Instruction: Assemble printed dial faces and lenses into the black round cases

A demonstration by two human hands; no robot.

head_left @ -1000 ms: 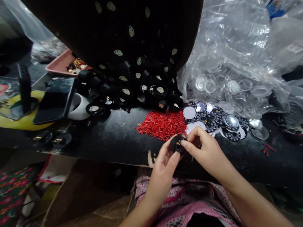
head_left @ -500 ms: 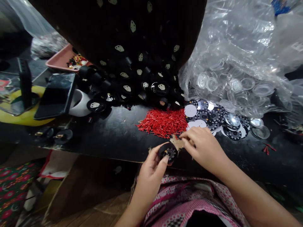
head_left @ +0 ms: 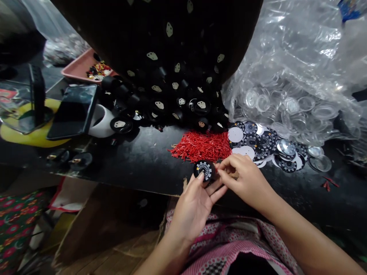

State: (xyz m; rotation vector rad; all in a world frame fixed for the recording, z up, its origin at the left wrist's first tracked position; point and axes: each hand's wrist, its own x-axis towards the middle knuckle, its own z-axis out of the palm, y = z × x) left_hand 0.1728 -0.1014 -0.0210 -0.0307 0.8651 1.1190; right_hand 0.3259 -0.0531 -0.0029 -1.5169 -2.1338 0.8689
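My left hand (head_left: 196,202) holds a round black gauge (head_left: 204,170) with a white-marked dial facing up, its thumb on the dial's lower edge. Just right of the gauge, my right hand (head_left: 241,173) pinches a small red piece (head_left: 216,167) between thumb and fingertips. A pile of thin red pointers (head_left: 200,147) lies on the table directly beyond my hands. Right of that pile are black printed dials (head_left: 268,140) and white discs (head_left: 235,135), some overlapping.
Clear plastic bags (head_left: 286,57) with clear round covers (head_left: 291,105) fill the right back. Black housings (head_left: 159,105) spill from a large dark container. At left are a phone (head_left: 73,110), a white ring (head_left: 103,122) and a pink tray (head_left: 77,68). The black table's (head_left: 129,172) front edge runs before me.
The gauge has turned to face up more, and my left hand's fingers have spread beneath it toward my right hand. My right hand has the red piece close beside the gauge. The view has shifted slightly.
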